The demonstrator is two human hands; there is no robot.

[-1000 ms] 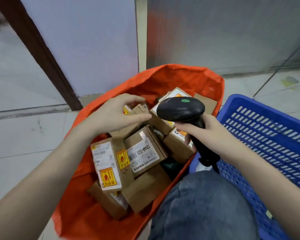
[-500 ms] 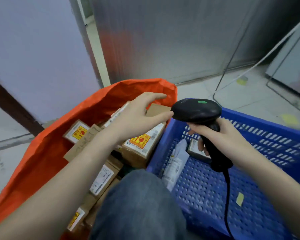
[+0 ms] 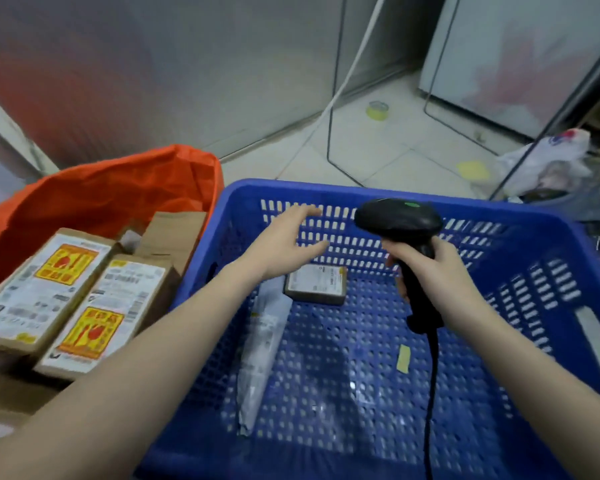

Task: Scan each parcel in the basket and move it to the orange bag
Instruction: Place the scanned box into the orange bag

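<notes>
While the right hand point(image 3: 440, 271) grips the handle of the black scanner point(image 3: 400, 221) over the blue basket point(image 3: 551, 306), the left hand point(image 3: 284, 242) hovers above a small brown parcel point(image 3: 316, 284), fingers loose and holding nothing. A grey mailer point(image 3: 262, 344) lies just beside that parcel on the basket floor. Labelled boxes point(image 3: 66, 299) fill the orange bag point(image 3: 111, 192) to the left.
</notes>
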